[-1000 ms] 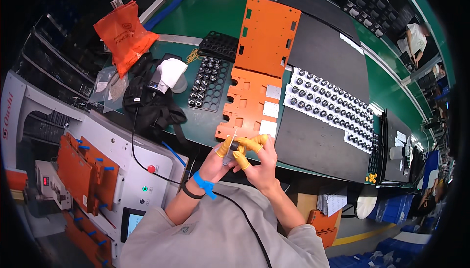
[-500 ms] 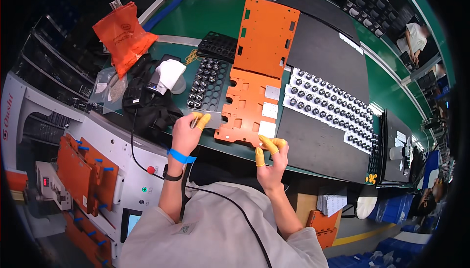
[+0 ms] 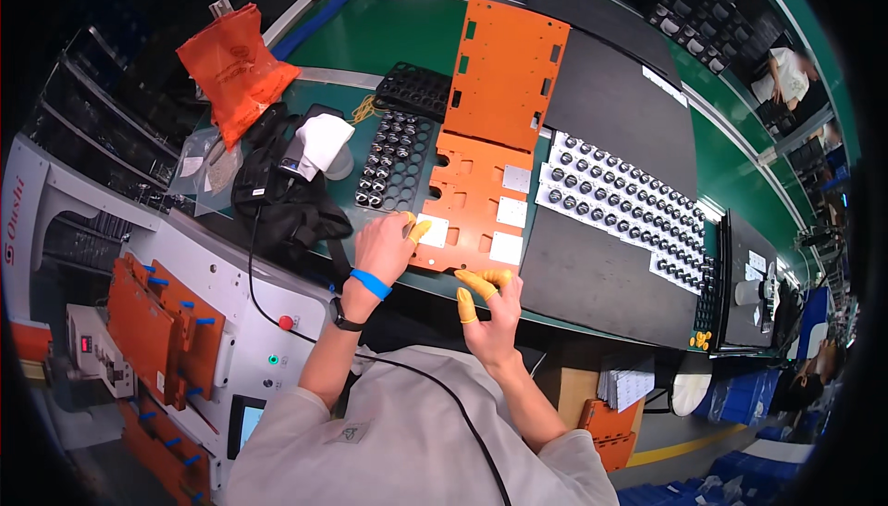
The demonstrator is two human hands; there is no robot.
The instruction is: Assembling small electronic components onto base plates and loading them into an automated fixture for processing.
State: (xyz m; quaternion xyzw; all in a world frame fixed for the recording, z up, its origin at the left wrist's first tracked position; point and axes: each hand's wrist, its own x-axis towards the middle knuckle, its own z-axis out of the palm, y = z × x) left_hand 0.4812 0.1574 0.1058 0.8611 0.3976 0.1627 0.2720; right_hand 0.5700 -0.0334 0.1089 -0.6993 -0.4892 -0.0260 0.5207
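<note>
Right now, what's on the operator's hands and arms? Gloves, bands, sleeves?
No gloves. The left hand and right hand wear yellow rubber finger cots on several fingertips. The left wrist carries a bright blue wristband and a black watch-like band, with a thin black cable running from it. Short pale grey sleeves; forearms are bare.

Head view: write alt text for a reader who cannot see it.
A person's left hand and right hand, yellow cots on the fingertips, rest at the near edge of an orange fixture plate bearing white squares on a green workbench. Black trays of small round parts lie either side, a black bag to the left.
</note>
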